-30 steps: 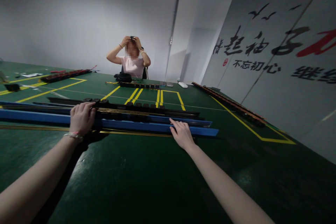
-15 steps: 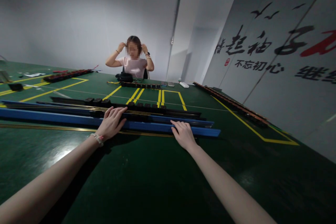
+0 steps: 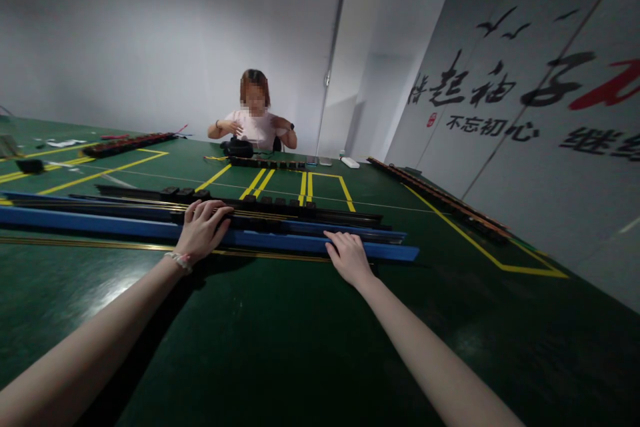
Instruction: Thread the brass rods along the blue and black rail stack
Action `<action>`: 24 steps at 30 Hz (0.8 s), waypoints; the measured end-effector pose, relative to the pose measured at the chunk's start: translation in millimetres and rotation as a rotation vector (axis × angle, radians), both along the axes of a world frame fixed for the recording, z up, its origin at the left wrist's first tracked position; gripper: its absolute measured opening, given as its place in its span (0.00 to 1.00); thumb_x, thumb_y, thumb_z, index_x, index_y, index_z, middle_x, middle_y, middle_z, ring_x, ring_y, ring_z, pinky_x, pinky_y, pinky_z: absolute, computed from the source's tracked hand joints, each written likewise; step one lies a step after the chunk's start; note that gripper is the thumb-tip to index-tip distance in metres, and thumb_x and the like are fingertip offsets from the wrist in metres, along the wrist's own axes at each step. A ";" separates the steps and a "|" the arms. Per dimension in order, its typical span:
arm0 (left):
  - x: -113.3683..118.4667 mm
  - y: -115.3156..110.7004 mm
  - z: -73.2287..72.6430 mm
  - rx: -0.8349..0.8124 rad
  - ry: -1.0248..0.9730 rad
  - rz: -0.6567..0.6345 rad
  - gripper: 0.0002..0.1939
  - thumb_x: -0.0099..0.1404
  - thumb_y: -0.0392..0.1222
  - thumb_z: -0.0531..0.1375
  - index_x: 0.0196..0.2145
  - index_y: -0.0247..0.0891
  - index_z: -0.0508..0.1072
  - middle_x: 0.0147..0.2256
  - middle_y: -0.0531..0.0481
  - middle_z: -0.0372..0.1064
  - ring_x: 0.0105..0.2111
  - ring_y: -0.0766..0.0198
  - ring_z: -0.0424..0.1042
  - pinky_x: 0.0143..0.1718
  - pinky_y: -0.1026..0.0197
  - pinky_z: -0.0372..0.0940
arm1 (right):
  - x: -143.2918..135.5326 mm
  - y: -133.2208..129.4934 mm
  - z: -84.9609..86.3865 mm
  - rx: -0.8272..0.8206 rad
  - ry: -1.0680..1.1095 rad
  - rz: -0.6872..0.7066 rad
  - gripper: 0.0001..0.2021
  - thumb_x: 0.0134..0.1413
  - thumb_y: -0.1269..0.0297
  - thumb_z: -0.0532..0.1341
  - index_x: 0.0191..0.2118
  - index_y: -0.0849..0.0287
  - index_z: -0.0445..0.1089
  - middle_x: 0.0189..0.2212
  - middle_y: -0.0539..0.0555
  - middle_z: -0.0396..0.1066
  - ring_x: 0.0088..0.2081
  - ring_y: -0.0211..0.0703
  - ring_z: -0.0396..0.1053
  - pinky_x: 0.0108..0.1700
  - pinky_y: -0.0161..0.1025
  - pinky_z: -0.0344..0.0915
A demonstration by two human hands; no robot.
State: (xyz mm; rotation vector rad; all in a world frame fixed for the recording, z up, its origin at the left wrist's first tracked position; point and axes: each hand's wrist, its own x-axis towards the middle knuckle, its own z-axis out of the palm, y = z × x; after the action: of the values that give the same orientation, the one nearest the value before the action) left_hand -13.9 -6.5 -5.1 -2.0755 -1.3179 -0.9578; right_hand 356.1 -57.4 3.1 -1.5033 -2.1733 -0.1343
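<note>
One blue bar (image 3: 270, 239), cropped left

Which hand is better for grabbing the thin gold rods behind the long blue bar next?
Probably the left hand: it reaches over the blue bar to the gold rods. The right hand sits farther right, past their visible right ends.
</note>
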 end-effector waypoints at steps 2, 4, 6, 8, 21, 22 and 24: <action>-2.2 0.9 -0.5 0.018 -0.011 0.028 0.16 0.67 0.45 0.50 0.48 0.43 0.70 0.50 0.44 0.65 0.53 0.55 0.62 0.60 0.47 0.47 | 0.0 -0.2 -0.2 -0.005 0.006 -0.001 0.20 0.66 0.58 0.46 0.57 0.58 0.65 0.47 0.56 0.72 0.48 0.45 0.67 0.53 0.49 0.59; -3.9 1.6 -0.7 0.014 -0.019 0.039 0.15 0.67 0.45 0.50 0.48 0.43 0.70 0.52 0.44 0.65 0.54 0.54 0.61 0.60 0.47 0.47 | 0.1 0.1 -0.5 -0.002 0.006 0.002 0.20 0.66 0.58 0.46 0.57 0.57 0.65 0.47 0.55 0.72 0.48 0.44 0.67 0.53 0.48 0.60; -4.5 1.6 -0.4 -0.001 -0.028 0.031 0.16 0.66 0.45 0.51 0.48 0.43 0.70 0.53 0.43 0.64 0.54 0.53 0.61 0.60 0.46 0.47 | 0.2 0.6 -1.1 0.012 -0.002 0.004 0.20 0.66 0.58 0.46 0.56 0.56 0.65 0.47 0.55 0.72 0.48 0.44 0.67 0.52 0.48 0.60; -3.7 1.0 0.2 -0.012 -0.026 -0.012 0.17 0.66 0.45 0.51 0.51 0.42 0.68 0.56 0.44 0.62 0.56 0.53 0.60 0.60 0.46 0.47 | 0.5 1.1 -1.5 0.024 -0.010 0.004 0.19 0.66 0.59 0.46 0.56 0.56 0.65 0.47 0.55 0.72 0.47 0.43 0.67 0.52 0.47 0.60; 7.4 0.4 -3.7 -0.113 0.093 -0.225 0.28 0.67 0.44 0.48 0.64 0.40 0.52 0.56 0.42 0.64 0.57 0.56 0.62 0.62 0.48 0.49 | 1.8 3.5 -2.9 0.047 -0.041 -0.010 0.19 0.66 0.60 0.47 0.54 0.57 0.67 0.46 0.56 0.72 0.47 0.45 0.66 0.51 0.46 0.59; 6.9 0.7 -3.8 -0.110 0.082 -0.214 0.28 0.67 0.44 0.48 0.63 0.40 0.53 0.56 0.42 0.64 0.56 0.56 0.63 0.62 0.48 0.49 | 1.8 3.5 -2.9 0.043 -0.038 -0.009 0.19 0.66 0.60 0.47 0.54 0.57 0.67 0.46 0.56 0.72 0.47 0.45 0.66 0.51 0.46 0.59; 5.5 1.7 -4.4 -0.101 0.060 -0.193 0.28 0.67 0.44 0.49 0.63 0.41 0.53 0.55 0.43 0.64 0.56 0.55 0.63 0.61 0.47 0.49 | 1.6 2.9 -2.6 0.036 -0.028 -0.007 0.19 0.66 0.60 0.47 0.54 0.57 0.67 0.46 0.56 0.72 0.47 0.45 0.66 0.51 0.46 0.59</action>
State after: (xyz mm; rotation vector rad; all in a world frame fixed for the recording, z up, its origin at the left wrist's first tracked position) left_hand -8.4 -4.8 -9.5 -2.3236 -1.1736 -0.9167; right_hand 357.6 -54.5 0.4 -1.4976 -2.1768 -0.1966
